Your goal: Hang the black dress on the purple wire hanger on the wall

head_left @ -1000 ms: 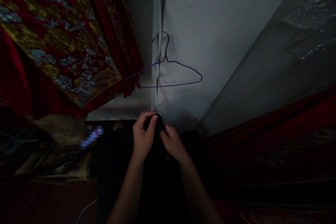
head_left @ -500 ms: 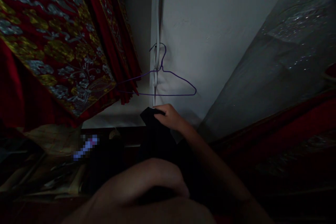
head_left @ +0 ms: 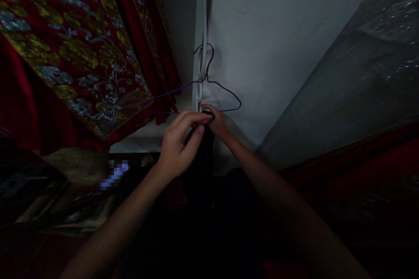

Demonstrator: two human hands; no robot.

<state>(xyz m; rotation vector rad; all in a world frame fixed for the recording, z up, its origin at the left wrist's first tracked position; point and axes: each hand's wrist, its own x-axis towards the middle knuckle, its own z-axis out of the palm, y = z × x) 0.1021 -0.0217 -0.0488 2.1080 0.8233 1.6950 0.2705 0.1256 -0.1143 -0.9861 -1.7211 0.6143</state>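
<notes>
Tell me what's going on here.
A person's right hand grips the top of a black cloth at the bottom bar of a purple hanger. The left hand is at the cloth's top too; its grip is unclear. The hanger hangs by its hook against a white wall.

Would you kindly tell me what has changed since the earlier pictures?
The right hand, holding the black cloth, has risen to the lower bar of the purple wire hanger. The left hand, last seen low in view, is up beside the right, grip unclear. The hanger still hangs.
</notes>
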